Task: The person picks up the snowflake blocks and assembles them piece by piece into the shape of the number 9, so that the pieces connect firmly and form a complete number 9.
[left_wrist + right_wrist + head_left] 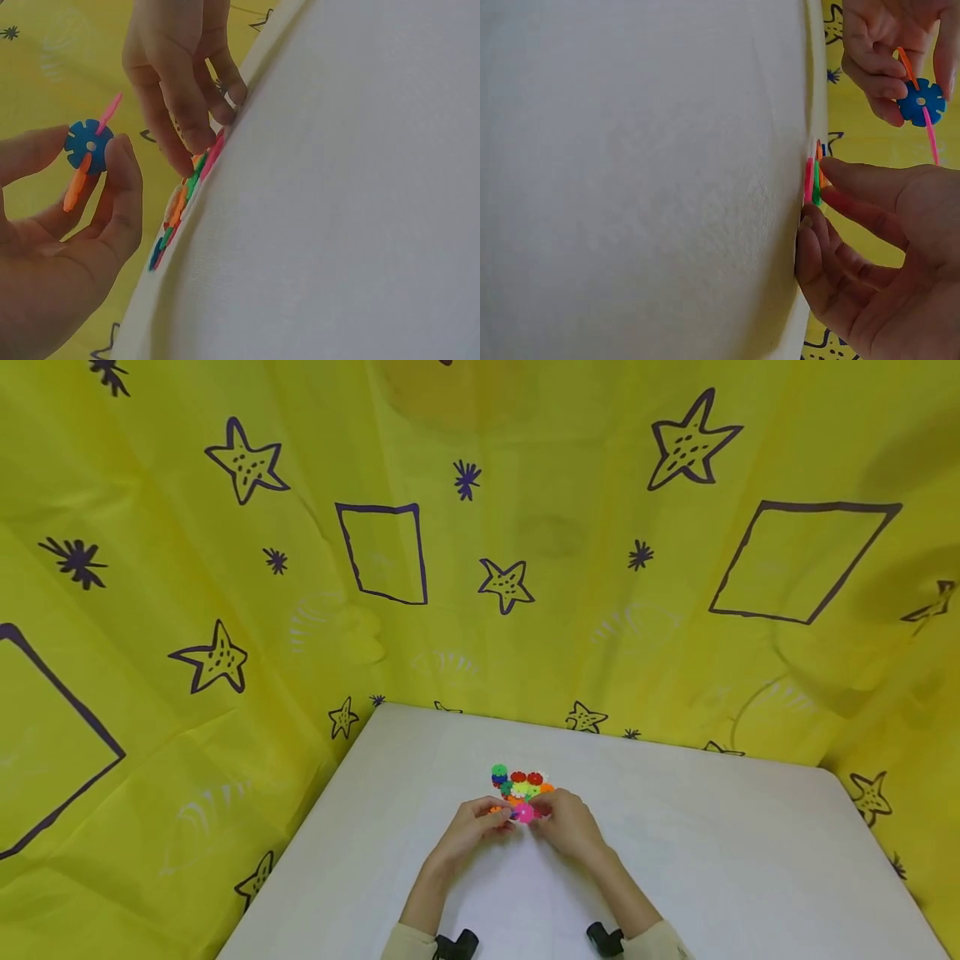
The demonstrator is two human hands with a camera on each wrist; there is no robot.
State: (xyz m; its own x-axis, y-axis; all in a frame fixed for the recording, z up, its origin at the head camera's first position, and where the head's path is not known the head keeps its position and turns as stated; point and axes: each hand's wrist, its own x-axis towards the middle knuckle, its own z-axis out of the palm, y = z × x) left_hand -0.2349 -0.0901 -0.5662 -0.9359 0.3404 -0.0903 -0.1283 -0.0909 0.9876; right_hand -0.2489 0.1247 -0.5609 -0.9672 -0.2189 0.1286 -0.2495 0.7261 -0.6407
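My left hand (67, 247) pinches a blue notched disc (91, 146) between thumb and fingers, raised above the tabletop. Slotted into that disc are a pink disc (110, 112) and an orange disc (77, 182), both seen edge-on in the wrist views. In the head view the pink disc (524, 812) faces up between the hands. My right hand (885, 255) is low over the table, its loosely bent fingers right at the pile of coloured discs (519, 777). A pink disc (808, 178) and a green disc (817, 182) lie by its fingertips. The hands partly cover the pile.
The discs lie on a white table (712, 843). Behind it and to the sides hangs a yellow curtain (555, 660) with drawn stars and frames. A black wrist strap (456, 945) shows at the left cuff and another black strap (604, 939) at the right.
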